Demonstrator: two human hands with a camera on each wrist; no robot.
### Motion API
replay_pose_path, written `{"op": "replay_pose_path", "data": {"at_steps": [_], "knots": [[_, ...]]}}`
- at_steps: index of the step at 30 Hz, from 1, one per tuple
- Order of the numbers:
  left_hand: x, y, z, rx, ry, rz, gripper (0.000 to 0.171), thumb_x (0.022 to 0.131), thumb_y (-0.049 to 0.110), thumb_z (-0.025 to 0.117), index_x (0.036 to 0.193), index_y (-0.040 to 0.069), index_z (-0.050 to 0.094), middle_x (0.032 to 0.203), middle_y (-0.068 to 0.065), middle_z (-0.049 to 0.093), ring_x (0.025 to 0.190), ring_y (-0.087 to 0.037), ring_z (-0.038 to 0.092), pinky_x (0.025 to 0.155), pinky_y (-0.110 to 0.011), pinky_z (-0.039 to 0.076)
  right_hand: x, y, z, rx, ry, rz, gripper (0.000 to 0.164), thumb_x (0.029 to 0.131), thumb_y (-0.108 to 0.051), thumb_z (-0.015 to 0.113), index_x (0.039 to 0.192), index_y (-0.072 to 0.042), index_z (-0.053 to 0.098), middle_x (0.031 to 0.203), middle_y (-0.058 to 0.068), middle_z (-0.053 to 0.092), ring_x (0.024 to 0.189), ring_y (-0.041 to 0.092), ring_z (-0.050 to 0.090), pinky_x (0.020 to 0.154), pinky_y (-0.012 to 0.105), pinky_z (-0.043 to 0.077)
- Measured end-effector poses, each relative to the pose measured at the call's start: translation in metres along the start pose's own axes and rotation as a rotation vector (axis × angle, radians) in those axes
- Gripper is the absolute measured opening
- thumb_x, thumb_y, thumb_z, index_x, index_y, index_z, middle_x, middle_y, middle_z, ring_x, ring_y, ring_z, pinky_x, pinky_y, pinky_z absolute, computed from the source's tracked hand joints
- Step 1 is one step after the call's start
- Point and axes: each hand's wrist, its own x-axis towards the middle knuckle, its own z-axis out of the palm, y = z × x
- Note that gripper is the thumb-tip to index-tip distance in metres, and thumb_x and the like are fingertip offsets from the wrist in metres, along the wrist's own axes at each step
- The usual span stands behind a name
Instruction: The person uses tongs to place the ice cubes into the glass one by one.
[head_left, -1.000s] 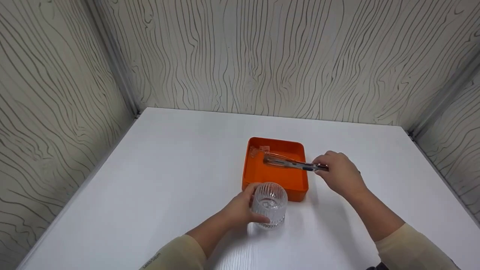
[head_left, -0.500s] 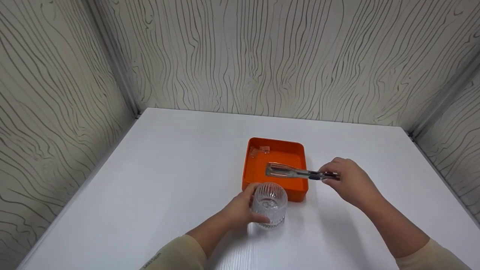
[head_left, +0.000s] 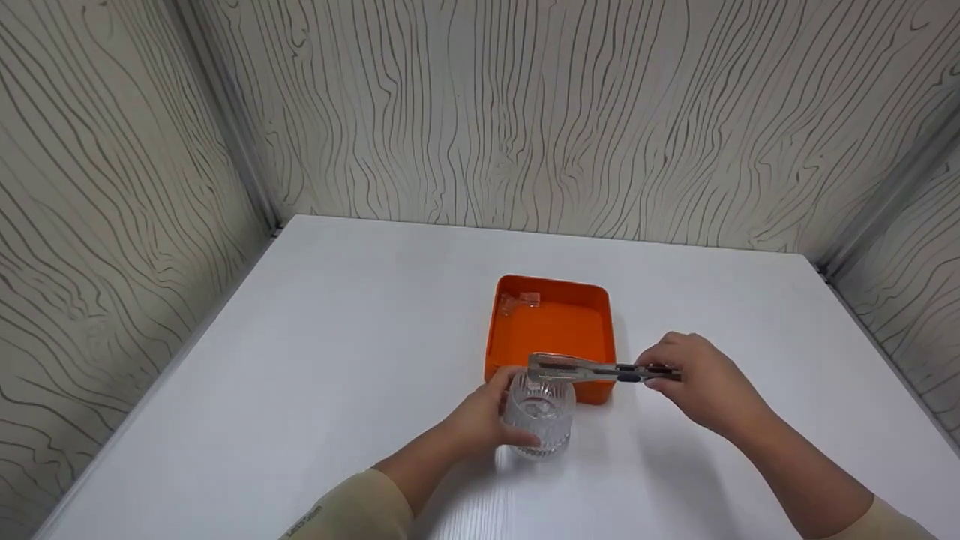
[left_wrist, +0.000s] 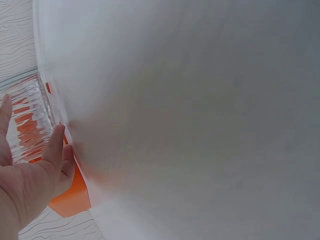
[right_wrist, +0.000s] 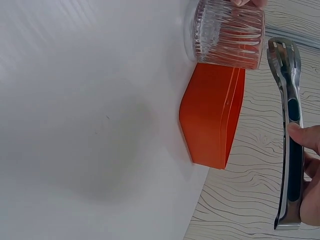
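A ribbed clear drinking glass stands on the white table, with some clear pieces low inside it. My left hand holds the glass from its left side, the thumb in front. In the left wrist view the fingers of that hand lie along the glass. My right hand grips metal tongs with dark handle inlays. The tong tips hang over the glass's far rim. Whether the tips pinch a clear piece is hard to tell. Just behind the glass sits an orange box.
Clear cubes lie in the box's far left corner. The white table extends to both sides. Panels with a wavy line pattern enclose its back and sides.
My right hand has drawn the tongs out of the orange box, toward me, to above the glass. The left hand and the glass have stayed in place.
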Motion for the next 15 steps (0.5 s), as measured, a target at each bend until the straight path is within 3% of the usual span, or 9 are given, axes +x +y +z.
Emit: {"op": "replay_pose_path", "data": {"at_steps": [15], "knots": [[-0.0006, -0.0002, 0.0001, -0.013, -0.005, 0.010, 0.079, 0.063, 0.026, 0.084, 0.122, 0.041, 0.035, 0.114, 0.010, 0.052, 0.106, -0.019, 0.053, 0.096, -0.048, 0.041, -0.0038, -0.0020, 0.0059, -0.021, -0.007, 0.022, 0.023, 0.075, -0.008, 0.073, 0.094, -0.020, 0.069, 0.084, -0.009, 0.054, 0.083, 0.015, 0.046, 0.072, 0.033, 0.047]]}}
